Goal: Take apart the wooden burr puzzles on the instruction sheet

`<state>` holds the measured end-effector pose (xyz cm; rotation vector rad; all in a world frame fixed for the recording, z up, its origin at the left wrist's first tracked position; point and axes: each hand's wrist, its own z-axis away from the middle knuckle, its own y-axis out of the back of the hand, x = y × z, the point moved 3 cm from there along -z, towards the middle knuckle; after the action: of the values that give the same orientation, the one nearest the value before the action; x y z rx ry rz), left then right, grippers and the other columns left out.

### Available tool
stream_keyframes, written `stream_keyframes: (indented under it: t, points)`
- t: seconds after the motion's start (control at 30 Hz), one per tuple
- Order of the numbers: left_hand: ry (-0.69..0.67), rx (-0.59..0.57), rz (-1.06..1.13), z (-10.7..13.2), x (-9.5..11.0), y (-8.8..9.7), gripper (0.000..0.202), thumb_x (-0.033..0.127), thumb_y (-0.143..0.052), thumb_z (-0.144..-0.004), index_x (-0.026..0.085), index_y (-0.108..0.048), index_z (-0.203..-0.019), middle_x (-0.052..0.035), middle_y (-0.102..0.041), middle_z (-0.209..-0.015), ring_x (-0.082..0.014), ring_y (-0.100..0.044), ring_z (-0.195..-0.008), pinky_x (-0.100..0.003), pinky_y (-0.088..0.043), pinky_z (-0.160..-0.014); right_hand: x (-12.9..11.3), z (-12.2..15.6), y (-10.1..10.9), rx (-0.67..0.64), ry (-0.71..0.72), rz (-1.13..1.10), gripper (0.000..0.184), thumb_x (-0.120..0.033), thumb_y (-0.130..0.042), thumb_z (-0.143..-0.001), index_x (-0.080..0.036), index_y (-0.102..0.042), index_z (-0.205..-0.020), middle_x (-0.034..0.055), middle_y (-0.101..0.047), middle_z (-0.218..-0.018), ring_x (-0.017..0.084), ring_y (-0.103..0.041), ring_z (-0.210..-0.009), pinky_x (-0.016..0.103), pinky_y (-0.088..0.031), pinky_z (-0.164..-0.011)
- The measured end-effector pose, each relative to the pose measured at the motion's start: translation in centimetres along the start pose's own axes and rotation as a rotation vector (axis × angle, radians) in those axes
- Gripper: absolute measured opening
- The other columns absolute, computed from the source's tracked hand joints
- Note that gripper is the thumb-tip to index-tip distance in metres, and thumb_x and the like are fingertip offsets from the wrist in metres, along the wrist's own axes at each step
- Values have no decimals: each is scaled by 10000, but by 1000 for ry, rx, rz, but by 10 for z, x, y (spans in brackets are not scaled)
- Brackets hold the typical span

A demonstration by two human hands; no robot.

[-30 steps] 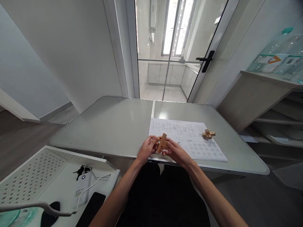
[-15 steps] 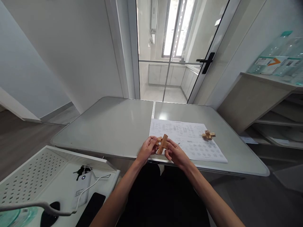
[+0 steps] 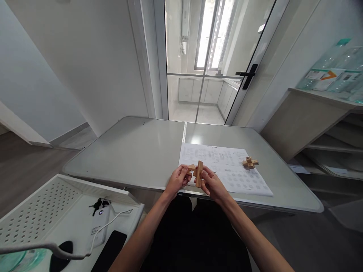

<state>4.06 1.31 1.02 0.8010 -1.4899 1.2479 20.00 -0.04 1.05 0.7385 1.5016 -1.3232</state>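
Over the near edge of the table, my left hand (image 3: pixel 178 179) pinches a notched wooden puzzle piece (image 3: pixel 192 169). My right hand (image 3: pixel 211 182) is closed on another wooden puzzle piece (image 3: pixel 199 174), a bar held nearly upright. The two pieces meet between my hands; whether they interlock I cannot tell. A printed instruction sheet (image 3: pixel 227 173) lies under and beyond my hands. On its right edge rests a wooden burr puzzle (image 3: pixel 250 163) made of crossed bars.
The grey table (image 3: pixel 136 151) has a seam across it. At lower left a white tray (image 3: pixel 127 211) holds keys (image 3: pixel 100 204), a white power bank (image 3: pixel 100 223) with a cable and a black phone (image 3: pixel 110 251). Plastic bottles (image 3: pixel 326 73) stand on the shelf at right.
The bar in my right hand has turned more upright and shifted slightly right. More of the notched piece in my left hand shows. The burr puzzle stays where it was.
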Motion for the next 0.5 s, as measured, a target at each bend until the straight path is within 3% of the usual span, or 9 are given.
stream_keyframes:
  t: [0.13, 0.27, 0.5]
  points:
    - [-7, 8, -7, -2, 1, 0, 504, 647, -659, -879, 164, -576, -996, 65, -515, -616, -38, -291, -449, -199, -190, -457, -2, 0, 4, 39, 16, 45, 520, -637, -793, -796, -243, -686, -1118, -92, -450, -370, 211, -674, -569, 260, -465, -550]
    - [-2, 15, 6, -3, 3, -1, 486, 636, -669, -877, 172, -564, -975, 61, -530, -628, -41, -300, -455, -198, -203, -462, -4, -2, 5, 59, 25, 60, 528, -639, -800, -788, -237, -706, -1117, -103, -416, -334, 201, -671, -572, 275, -514, -637]
    - [4, -18, 27, -6, -3, 3, 529, 676, -647, -883, 158, -585, -974, 50, -543, -637, -36, -328, -460, -191, -229, -476, 4, -3, 2, 95, 49, -2, 561, -622, -831, -750, -230, -719, -1135, -100, -472, -386, 127, -527, -380, 237, -443, -466]
